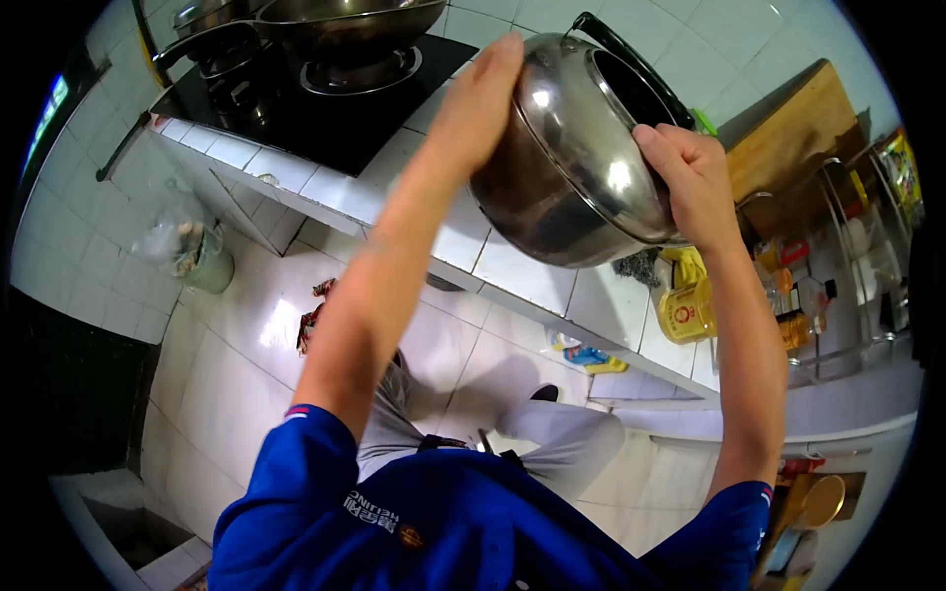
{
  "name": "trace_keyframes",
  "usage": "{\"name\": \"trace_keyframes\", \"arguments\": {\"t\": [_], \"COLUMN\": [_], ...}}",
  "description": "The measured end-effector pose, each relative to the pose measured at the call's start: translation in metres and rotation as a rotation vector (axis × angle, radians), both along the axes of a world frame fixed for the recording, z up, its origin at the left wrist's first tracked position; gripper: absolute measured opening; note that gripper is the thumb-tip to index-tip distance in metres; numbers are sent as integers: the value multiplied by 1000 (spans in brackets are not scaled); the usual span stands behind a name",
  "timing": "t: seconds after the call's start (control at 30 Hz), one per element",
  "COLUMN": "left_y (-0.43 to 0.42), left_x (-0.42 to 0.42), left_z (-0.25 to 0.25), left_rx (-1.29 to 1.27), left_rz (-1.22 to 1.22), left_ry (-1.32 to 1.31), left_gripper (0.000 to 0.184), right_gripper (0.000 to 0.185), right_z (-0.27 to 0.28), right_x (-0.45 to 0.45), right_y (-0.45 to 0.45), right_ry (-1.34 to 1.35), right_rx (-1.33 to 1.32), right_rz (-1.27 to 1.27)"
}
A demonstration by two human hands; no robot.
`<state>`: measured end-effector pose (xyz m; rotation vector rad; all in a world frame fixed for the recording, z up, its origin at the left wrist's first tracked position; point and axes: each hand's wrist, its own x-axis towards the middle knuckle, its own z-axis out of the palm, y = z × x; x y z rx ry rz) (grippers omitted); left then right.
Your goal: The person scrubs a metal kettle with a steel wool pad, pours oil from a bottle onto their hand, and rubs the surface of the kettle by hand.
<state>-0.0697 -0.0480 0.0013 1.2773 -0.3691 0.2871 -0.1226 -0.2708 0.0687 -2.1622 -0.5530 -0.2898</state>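
A large steel kettle (pixel 581 148) is tilted above the tiled counter, its round opening (pixel 631 89) uncovered and dark inside. The black handle (pixel 641 64) arches over the far side of that opening. My left hand (pixel 483 103) presses against the kettle's left side, fingers stretched along the metal and partly hidden. On the right, my right hand (pixel 690 177) grips the kettle near the rim of the opening with curled fingers. The kettle is held between both hands.
A black stove (pixel 394 123) with a wok (pixel 345 25) stands at the left. A cutting board (pixel 798 128) leans against the wall. Oil bottles (pixel 687 310) and a dark scouring pad (pixel 639 266) are at the right. A bin (pixel 207 261) sits on the floor.
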Motion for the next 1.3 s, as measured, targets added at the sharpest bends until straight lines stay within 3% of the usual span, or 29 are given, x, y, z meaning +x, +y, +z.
{"name": "trace_keyframes", "arguments": {"t": [0.13, 0.2, 0.4, 0.47, 0.5, 0.53, 0.6, 0.8, 1.0, 1.03, 1.2, 1.23, 1.3], "left_y": [28, 24, 18, 12, 0, -14, -39, -96, -104, -100, -80, -75, -73], "left_x": [21, 42, 13, -6, -18, -28, -44, -63, -47, -43, -29, -29, -25], "left_z": [15, -8, -33, -43, -46, -52, -69, -80, -93, -95, -93, -95, -102], "left_rx": [-26, 16, -153, -103, -16, -15, 163, 588, 422, 400, 317, 396, 312], "left_rz": [-370, -293, -127, 40, 254, 249, 714, 1087, 1039, 988, 771, 800, 739], "left_ry": [436, 424, 494, 240, 90, 93, -235, -400, -341, -356, -430, -444, -430], "left_gripper": [60, 60, 55, 56, 57, 57, 60, 71, 68, 65, 48, 47, 47], "right_gripper": [47, 46, 45, 45, 45, 45, 44, 53, 51, 51, 50, 50, 50], "right_z": [4, 4, -8, -15, -19, -23, -27, -32, -36, -30, -35, -39, -43], "right_x": [-6, -7, 14, 16, 19, 22, 25, 36, 44, 40, 50, 52, 55], "right_y": [-8, -7, -15, -11, -7, -3, 6, 44, 53, 56, 53, 53, 52], "right_ry": [-45, -110, -139, -99, -92, -83, -99, -176, -235, -114, -56, -57, -53], "right_rx": [-6, -45, -183, -169, -194, -218, -260, -371, -554, -571, -606, -576, -553], "right_rz": [139, 262, 262, 241, 210, 181, 145, -87, -192, -206, -227, -225, -224]}}
